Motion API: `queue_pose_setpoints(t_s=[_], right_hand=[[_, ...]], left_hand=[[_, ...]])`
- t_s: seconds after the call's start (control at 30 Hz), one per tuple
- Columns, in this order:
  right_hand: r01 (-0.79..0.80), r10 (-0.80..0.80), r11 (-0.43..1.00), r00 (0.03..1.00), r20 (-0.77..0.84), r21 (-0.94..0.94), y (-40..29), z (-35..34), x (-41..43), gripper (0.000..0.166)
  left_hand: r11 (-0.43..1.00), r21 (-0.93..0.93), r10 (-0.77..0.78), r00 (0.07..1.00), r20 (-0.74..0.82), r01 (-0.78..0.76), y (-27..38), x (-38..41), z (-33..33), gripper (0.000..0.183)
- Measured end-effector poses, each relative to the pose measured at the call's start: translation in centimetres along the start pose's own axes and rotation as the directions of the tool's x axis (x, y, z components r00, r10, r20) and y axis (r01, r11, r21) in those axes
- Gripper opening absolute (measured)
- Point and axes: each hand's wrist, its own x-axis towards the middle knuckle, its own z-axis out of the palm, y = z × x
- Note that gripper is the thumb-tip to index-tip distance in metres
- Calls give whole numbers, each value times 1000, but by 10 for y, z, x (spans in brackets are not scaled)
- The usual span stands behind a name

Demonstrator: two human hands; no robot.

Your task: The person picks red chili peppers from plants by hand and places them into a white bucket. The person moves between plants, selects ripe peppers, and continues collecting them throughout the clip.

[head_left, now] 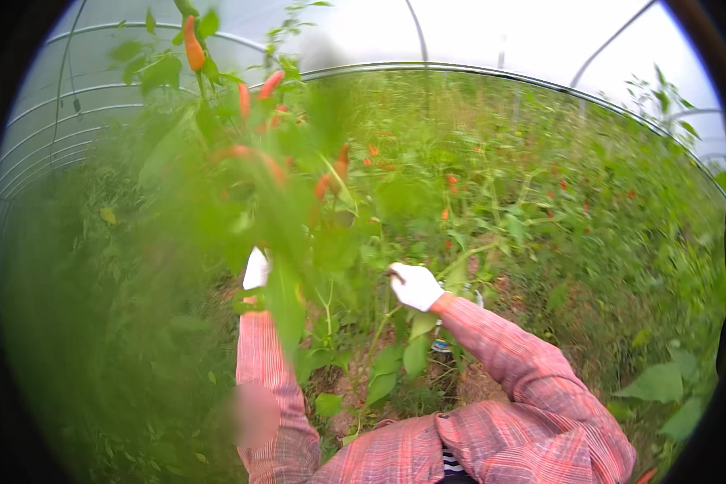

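My left hand (256, 270), in a white glove, reaches in among pepper leaves. Blurred foliage covers its fingers, so any grip there is hidden. To the right, my right hand (416, 287) is also gloved in white, with soiled fingertips curled near the thin green stems. Whether anything sits between those fingertips is too small to tell. Close to the camera, a tall chili pepper plant (281, 242) rises in front of my left arm. It bears orange-red chili peppers, among them an upright one (193, 45) at top left and a darker one (341, 161) above my hands.
Dense pepper plants (581, 206) with scattered red fruit fill the right side and background. Metal hoops (423, 30) carry the greenhouse's plastic film (363, 36). Bare soil (481, 384) shows below my right forearm. A small blue-and-white object (441, 345) lies among the stems.
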Motion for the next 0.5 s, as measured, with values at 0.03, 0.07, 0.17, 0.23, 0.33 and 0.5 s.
queue_pose_setpoints(t_s=[0.03, 0.07, 0.17, 0.23, 0.33, 0.5], right_hand=[[18, -18, 1000, 1000, -16, 25, -27, 10, 12, 16], [-74, 74, 997, 997, 4, -11, 18, 13, 2, 16], [71, -94, 984, 986, -136, -164, 50, 9, -8, 19], [-49, 42, 998, 987, -158, -46, 36, -2, -15, 19], [-345, 390, 913, 896, -213, 218, 7, -31, -30, 20], [-46, 145, 975, 872, -468, 217, 22, -55, -55, 17]], left_hand=[[988, 152, 10, 1000, -19, -7, -12, 13, -58, 30], [950, 312, 5, 999, 37, -16, -12, -2, 26, 28], [787, 585, 83, 973, 214, -196, -16, -42, 133, 38], [509, 744, 69, 882, 466, -433, -35, -65, 163, 29], [490, 679, -167, 706, 688, -546, -50, -105, 209, 40], [684, 375, -274, 257, 927, -625, -95, -138, 245, 34]])
